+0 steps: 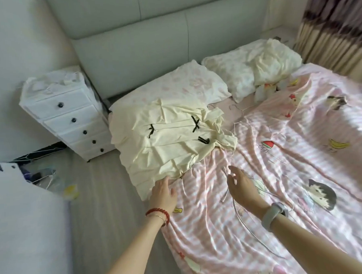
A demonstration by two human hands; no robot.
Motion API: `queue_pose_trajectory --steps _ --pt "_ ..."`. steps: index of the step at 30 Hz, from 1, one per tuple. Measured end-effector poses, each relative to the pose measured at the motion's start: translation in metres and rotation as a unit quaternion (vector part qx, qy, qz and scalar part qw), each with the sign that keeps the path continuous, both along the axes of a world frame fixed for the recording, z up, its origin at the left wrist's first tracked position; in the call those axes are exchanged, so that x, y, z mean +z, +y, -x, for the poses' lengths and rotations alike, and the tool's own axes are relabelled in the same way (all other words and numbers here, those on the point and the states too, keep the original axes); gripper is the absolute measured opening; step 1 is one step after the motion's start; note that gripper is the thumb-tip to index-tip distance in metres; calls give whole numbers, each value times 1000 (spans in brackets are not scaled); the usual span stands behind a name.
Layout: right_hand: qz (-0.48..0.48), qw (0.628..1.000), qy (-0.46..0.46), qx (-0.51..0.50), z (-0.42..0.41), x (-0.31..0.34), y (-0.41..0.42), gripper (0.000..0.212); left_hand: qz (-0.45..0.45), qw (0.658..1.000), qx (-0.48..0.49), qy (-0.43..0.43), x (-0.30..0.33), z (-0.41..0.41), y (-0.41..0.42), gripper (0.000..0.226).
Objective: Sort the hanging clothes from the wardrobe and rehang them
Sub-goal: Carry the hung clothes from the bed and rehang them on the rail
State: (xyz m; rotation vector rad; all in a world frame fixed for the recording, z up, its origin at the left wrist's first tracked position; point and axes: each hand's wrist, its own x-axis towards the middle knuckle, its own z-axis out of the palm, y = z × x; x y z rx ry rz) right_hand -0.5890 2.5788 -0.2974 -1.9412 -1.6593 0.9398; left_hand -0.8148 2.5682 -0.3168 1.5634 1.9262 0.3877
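Cream top (167, 141) flat on bed (282, 173), lengthwise toward the pillow (173, 89).
Left hand (163, 193) touches its hem, fingers straight; right hand (240, 182) hovers, fingers spread.

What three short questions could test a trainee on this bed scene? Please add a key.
1. True or false: the left hand touches the cream garment.
2. What does the right hand hold? A) a hanger B) nothing C) a pillow
3. Fill in: the white drawer unit has ___ knobs in view.

Key: 1 true: its fingers reach the garment's near edge. 2 B: the fingers are relaxed, above the pink sheet. 3 five.
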Motion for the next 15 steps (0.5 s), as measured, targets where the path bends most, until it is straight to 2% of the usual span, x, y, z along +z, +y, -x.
queue_pose_trajectory --steps 3,6,9,12,15 --pt "66 993 27 -99 -12 -27 51 39 42 999 -21 3 -36 -5 50 46" --pt "113 981 33 -157 -21 -66 110 42 75 996 -41 6 -81 -9 97 45" --pt "148 959 66 -233 -31 -106 173 40 91 994 -55 25 -128 -9 143 45" --pt "156 950 54 -265 -40 -146 228 33 116 990 -52 65 -174 -8 185 53" --pt "138 952 39 -272 -50 -187 268 42 157 975 -108 114 -221 -13 204 54"
